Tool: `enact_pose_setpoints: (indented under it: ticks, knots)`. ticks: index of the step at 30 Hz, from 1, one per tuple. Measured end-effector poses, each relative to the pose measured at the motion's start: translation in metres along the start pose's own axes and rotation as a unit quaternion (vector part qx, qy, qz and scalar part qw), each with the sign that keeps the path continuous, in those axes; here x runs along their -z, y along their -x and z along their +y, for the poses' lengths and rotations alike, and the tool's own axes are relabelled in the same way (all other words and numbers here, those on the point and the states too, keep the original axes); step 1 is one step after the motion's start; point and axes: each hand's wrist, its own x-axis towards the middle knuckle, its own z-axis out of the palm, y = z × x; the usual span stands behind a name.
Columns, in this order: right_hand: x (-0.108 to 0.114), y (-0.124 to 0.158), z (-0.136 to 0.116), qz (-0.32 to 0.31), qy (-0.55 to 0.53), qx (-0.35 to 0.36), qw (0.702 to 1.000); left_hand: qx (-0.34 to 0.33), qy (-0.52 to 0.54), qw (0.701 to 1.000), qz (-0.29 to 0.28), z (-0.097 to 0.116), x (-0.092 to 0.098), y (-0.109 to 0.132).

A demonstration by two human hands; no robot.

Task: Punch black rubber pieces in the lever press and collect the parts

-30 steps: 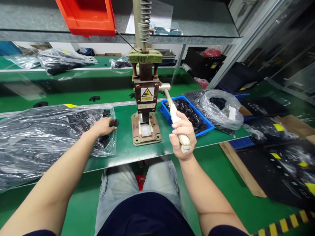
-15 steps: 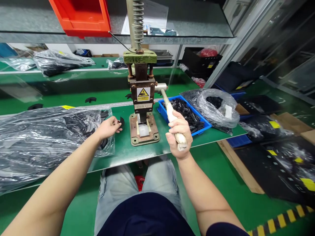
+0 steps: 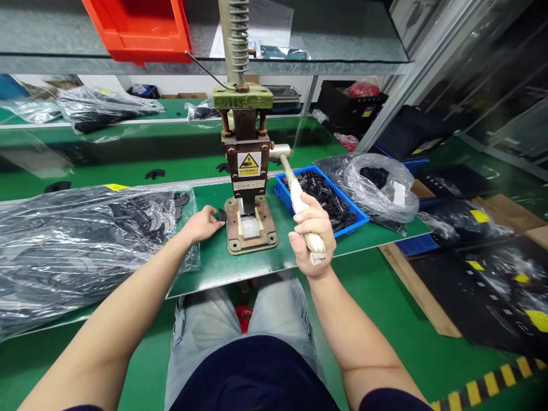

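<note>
Between the fingertips of my left hand point(image 3: 204, 223) is a small black curved plastic part point(image 3: 221, 215), held at the left edge of the press base point(image 3: 252, 242). My right hand point(image 3: 314, 234) is wrapped round the taped lever handle point(image 3: 293, 185) of the hand press point(image 3: 247, 142). A white block point(image 3: 250, 228) sits on the base under the ram, with no black part visible on it. Left of my left hand lies a clear plastic bag point(image 3: 85, 245) full of similar black curved parts.
Right of the press stands a blue tray point(image 3: 363, 220) of small black pieces, with another plastic bag point(image 3: 381, 194) beside it. Loose black curved parts point(image 3: 154, 173) lie behind on the green surface. A red bin point(image 3: 145, 51) sits on the shelf above.
My left hand has moved right, away from the bag, carrying the black curved part to the press base. My right hand stays on the lever, which looks unmoved.
</note>
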Motion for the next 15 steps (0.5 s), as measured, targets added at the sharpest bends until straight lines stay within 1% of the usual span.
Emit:
enact_pose_setpoints:
  ticks: [2,3,5,7,9,12,15]
  knots:
    - [0.0,0.0,0.0,-0.002,0.003,-0.002,1.0,-0.005,-0.001,1.0,-0.021,0.004,-0.002,-0.002]
    - [0.001,0.0,0.0,-0.004,0.007,-0.003,1.0,-0.003,0.018,0.999,-0.03,0.005,-0.004,-0.003]
    - [0.001,-0.001,0.0,-0.008,0.015,0.001,1.0,0.013,0.097,0.994,-0.042,0.004,-0.007,-0.003]
    - [0.001,-0.001,0.0,-0.008,0.019,0.009,1.0,0.029,0.176,0.983,-0.048,0.002,-0.008,-0.002]
    - [0.001,-0.002,0.0,-0.003,0.015,0.013,1.0,0.025,0.212,0.976,-0.04,0.0,-0.007,0.0]
    - [-0.001,-0.003,0.0,0.003,0.007,0.014,1.0,-0.005,0.215,0.977,-0.013,0.003,0.0,0.005]
    - [-0.001,-0.002,0.0,0.001,0.002,0.01,1.0,-0.017,0.258,0.965,-0.029,0.014,0.006,0.011]
